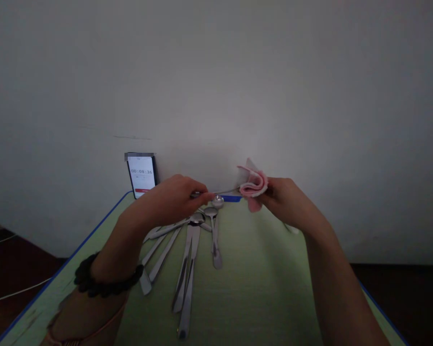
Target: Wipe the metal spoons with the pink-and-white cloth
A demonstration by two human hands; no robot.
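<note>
Between my two hands, above the far part of the table, runs a thin metal piece of cutlery [226, 191]. My left hand [173, 199] pinches one end of it between thumb and fingers; that end is mostly hidden. A folded pink and white cloth [253, 185] covers the other end, and my right hand [285, 199] is closed on the cloth. Whether the piece is a spoon or a fork cannot be made out. Below my left hand lies a loose pile of metal cutlery, among it a round-bowled spoon [218, 202] and several long handles [187, 278] pointing towards me.
A phone [141, 174] showing a timer leans against the wall [216, 86] at the table's back left. The green table [245, 288] has a blue edge. Beyond my right wrist, one shiny utensil end [291, 229] lies on the table, partly hidden.
</note>
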